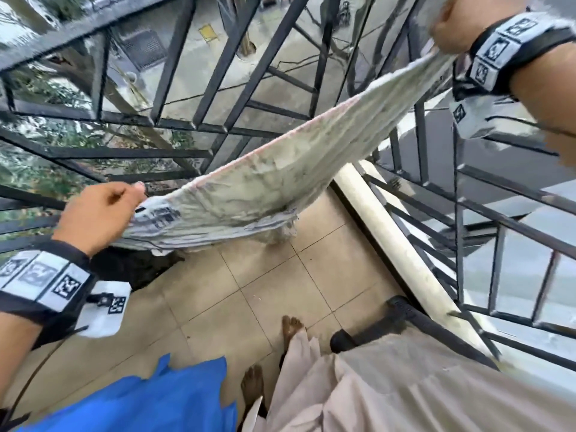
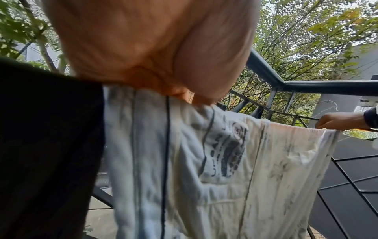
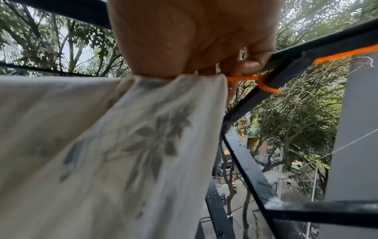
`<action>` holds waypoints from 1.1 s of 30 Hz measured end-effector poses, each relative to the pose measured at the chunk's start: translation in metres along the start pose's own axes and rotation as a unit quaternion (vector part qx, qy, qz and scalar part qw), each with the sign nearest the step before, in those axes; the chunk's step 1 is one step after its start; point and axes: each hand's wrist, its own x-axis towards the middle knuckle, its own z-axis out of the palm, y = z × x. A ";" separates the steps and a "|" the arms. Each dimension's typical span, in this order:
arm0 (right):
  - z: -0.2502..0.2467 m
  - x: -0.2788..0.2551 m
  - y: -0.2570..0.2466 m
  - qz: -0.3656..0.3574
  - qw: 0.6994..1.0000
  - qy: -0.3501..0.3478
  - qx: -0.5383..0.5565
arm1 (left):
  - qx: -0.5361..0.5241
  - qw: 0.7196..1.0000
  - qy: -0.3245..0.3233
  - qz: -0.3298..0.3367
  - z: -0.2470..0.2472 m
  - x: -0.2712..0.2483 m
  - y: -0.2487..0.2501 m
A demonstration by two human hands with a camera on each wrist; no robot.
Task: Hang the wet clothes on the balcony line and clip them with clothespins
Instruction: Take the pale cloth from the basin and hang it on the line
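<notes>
From the head view, I hold a pale printed cloth [image 1: 265, 179] stretched between my hands beside the balcony railing [image 1: 193, 129]; no clothespins show, so clipping remains. My left hand [image 1: 99, 213] pinches the low end, my right hand [image 1: 461, 23] grips the high end. The left wrist view shows the cloth draped. The right wrist view shows my fist bunching the corner beside an orange line [image 3: 245, 78].

No text can be read: the dark print on the cloth [image 2: 229, 155], at about 3 o'clock of the left wrist view, is too blurred.
</notes>
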 end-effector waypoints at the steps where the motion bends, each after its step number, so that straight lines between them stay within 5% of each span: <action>1: 0.000 -0.004 0.002 -0.007 1.000 0.009 0.004 | -0.031 0.999 0.004 0.008 -0.001 0.000 -0.004; 5: 0.002 -0.028 0.007 -0.033 0.990 0.118 0.076 | -0.080 0.993 -0.010 0.088 -0.006 -0.009 -0.009; 11: 0.011 -0.043 0.014 -0.116 0.983 0.120 0.078 | 0.051 0.983 -0.004 0.179 -0.010 -0.027 0.006; 15: 0.039 -0.057 0.022 -0.041 0.965 0.216 0.144 | 0.040 0.986 0.052 0.154 -0.018 -0.026 -0.006; 18: 0.081 -0.086 0.010 0.022 0.919 0.315 0.236 | -0.002 0.988 0.098 0.120 -0.032 -0.022 -0.032; 20: 0.120 -0.114 -0.012 0.057 0.907 0.265 0.323 | -0.035 0.988 0.123 0.092 -0.044 -0.021 -0.046; 25: 0.210 -0.186 -0.083 0.013 0.928 -0.040 0.371 | 0.000 0.989 0.089 0.118 -0.045 -0.047 -0.011; 28: 0.223 -0.202 -0.106 -0.017 0.932 -0.078 0.354 | 0.049 0.985 0.049 0.156 -0.023 -0.059 0.017; 33: 0.199 -0.189 -0.095 -0.031 0.940 -0.128 0.316 | 0.029 0.990 0.056 0.126 -0.007 -0.051 0.012</action>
